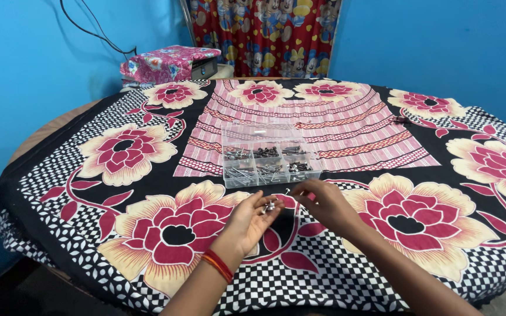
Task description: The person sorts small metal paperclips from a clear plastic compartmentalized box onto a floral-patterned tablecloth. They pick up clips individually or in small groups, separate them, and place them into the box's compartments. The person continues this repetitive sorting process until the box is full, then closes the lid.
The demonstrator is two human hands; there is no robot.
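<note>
Bright, even light; sharp, with wide-angle edge bending.

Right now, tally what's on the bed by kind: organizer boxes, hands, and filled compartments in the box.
Clear organizer box: 1
Filled compartments, holding dark or silvery screws: 6
Hands: 2, left hand holding small silvery screws, right hand beside it
Total: 9
</note>
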